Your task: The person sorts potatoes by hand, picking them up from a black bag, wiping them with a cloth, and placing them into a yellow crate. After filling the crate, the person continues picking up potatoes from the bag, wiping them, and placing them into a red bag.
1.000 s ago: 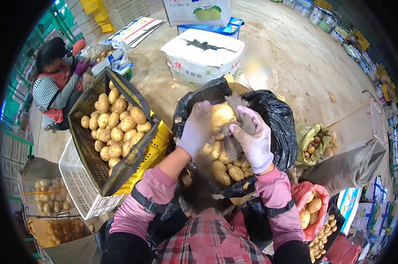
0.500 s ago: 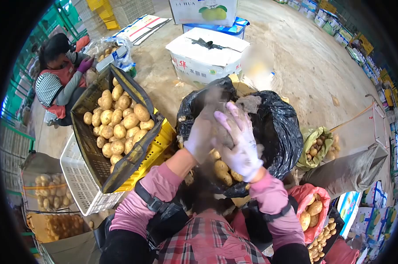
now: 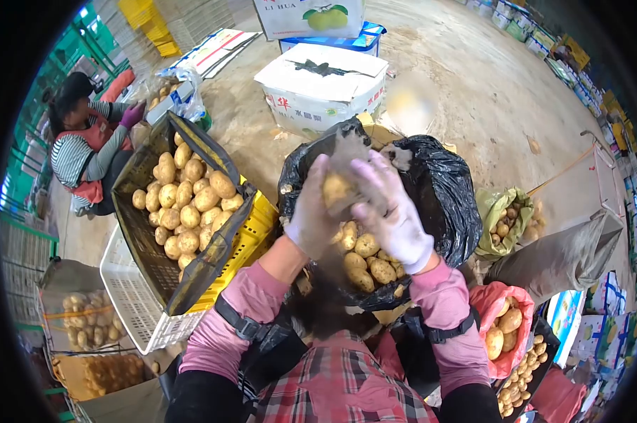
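My left hand (image 3: 313, 215), in a pale glove, is curved against one side of a potato (image 3: 337, 190) with a grey cloth (image 3: 354, 151) about it. On the other side, my right hand (image 3: 396, 215), gloved too, has its fingers spread beside the cloth, which blurs with motion. Both hands are over a black plastic bag (image 3: 452, 211) lined open in front of me. Several potatoes (image 3: 368, 264) lie in the bag below my hands.
At left, a dark-lined yellow crate (image 3: 251, 229) holds potatoes, beside a white basket (image 3: 132, 296). A person (image 3: 86, 144) squats behind it. White carton (image 3: 322, 88) stands ahead. Green bag (image 3: 502, 218) and red bag (image 3: 509, 331) with potatoes are at right.
My hands have moved apart a little, and a potato now shows between them. More potatoes in the black bag are visible. The whole view has shifted slightly.
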### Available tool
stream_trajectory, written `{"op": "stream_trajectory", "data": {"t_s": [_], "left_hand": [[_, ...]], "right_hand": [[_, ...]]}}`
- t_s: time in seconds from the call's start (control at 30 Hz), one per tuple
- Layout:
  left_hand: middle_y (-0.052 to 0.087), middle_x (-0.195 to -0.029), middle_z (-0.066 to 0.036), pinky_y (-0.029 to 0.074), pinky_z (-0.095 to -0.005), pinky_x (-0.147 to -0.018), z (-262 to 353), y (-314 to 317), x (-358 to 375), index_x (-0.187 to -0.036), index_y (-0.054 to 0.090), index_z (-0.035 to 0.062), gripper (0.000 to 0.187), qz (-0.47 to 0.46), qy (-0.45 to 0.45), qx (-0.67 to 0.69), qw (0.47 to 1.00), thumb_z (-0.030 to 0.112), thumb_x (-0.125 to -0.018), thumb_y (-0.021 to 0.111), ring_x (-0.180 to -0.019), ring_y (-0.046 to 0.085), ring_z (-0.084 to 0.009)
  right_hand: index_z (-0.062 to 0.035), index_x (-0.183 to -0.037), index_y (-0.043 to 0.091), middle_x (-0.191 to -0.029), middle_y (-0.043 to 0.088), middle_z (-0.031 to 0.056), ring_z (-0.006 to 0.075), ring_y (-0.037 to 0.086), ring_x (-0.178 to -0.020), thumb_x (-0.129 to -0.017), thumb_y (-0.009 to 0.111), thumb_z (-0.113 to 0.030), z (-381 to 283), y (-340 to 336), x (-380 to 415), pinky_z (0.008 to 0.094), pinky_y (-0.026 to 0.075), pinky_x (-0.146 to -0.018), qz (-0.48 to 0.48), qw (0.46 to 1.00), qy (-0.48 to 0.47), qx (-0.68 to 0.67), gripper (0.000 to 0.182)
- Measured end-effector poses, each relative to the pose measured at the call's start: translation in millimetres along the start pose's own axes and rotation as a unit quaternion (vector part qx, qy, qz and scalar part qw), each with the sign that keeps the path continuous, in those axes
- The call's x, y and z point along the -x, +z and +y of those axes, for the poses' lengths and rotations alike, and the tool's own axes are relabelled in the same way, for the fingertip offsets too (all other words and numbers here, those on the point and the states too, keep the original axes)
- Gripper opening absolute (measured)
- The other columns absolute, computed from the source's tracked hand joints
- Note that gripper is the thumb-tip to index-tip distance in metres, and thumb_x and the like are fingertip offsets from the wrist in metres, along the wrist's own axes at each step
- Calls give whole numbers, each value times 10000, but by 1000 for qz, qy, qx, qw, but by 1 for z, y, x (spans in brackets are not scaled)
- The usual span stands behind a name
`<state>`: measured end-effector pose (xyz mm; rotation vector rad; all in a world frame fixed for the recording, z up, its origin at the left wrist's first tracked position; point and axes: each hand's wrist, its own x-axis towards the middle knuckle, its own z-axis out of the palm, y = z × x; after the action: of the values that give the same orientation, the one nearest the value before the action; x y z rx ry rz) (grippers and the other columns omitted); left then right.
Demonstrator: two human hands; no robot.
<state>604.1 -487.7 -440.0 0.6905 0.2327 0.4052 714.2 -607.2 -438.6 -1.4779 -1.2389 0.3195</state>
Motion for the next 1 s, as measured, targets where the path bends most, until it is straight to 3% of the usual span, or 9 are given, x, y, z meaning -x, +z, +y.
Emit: {"op": "stream_trajectory", "data": {"t_s": [0.1,0.23,0.3,0.43,0.5,0.53,0.67,0.73,1.0], "left_hand": [[463,-1380,-124,409,-325,-1056,-32,-19,-6,-1448,315,-35,506,104,86,-242,961,231,-1029,415,-1271,472,-239],[537,-1300,-108,456,-343,-974,-20,-11,-3,-1375,411,-25,430,146,-1,53,988,166,-995,471,-1119,569,-271],[585,-1200,-76,492,-324,-943,-34,-30,-16,-1285,496,44,350,134,140,-294,936,268,-1023,436,-1073,599,-204],[641,-1112,-101,558,-403,-874,-42,-31,-19,-1207,553,46,433,83,161,-424,887,411,-1028,406,-997,650,-213],[665,-1064,-113,581,-457,-814,-5,2,-5,-1214,554,58,454,35,-76,74,994,442,-1021,411,-957,670,-247],[659,-1094,-110,574,-449,-836,-2,2,-4,-1228,551,64,455,35,-62,94,993,444,-1021,407,-986,663,-250],[608,-1252,-74,515,-393,-970,-5,3,0,-1299,529,106,453,-9,134,-49,990,436,-1030,374,-1137,609,-240],[583,-1297,-65,493,-373,-1002,-14,-3,0,-1328,511,108,447,97,18,81,992,412,-1036,364,-1167,592,-234],[633,-1151,-100,547,-368,-878,-29,-1,-1,-1265,531,80,465,42,-35,24,998,450,-1018,396,-1022,646,-249]], "right_hand": [[-77,-1344,543,-1337,544,180,367,442,-1299,-822,718,-172,12,14,4,437,326,-1115,-2,991,-59,119,559],[-62,-1282,570,-1246,585,167,317,519,-1191,-843,655,-49,10,18,-3,389,393,-1055,32,997,-61,27,447],[-36,-1214,590,-1173,612,113,224,551,-1130,-891,584,13,27,29,-3,325,436,-998,106,986,7,-126,327],[-4,-1138,610,-1100,661,78,137,611,-1013,-995,519,-44,29,19,-10,275,489,-930,169,949,129,-234,174],[-5,-1162,601,-1128,666,81,139,614,-1028,-1008,530,-102,17,13,-11,278,481,-940,176,886,153,-402,196],[-7,-1241,574,-1216,633,97,171,583,-1132,-1005,540,-126,17,9,-10,313,447,-1003,143,870,129,-454,267],[-89,-1365,543,-1348,533,197,323,420,-1350,-930,642,-230,6,15,-1,424,322,-1128,52,998,-39,20,468],[-105,-1319,580,-1352,521,216,347,473,-1292,-910,652,-196,7,19,-4,446,340,-1119,19,985,-69,155,425],[-10,-1086,637,-1010,669,71,142,609,-989,-968,559,-55,12,23,-12,243,500,-847,150,966,76,-198,148]]}}
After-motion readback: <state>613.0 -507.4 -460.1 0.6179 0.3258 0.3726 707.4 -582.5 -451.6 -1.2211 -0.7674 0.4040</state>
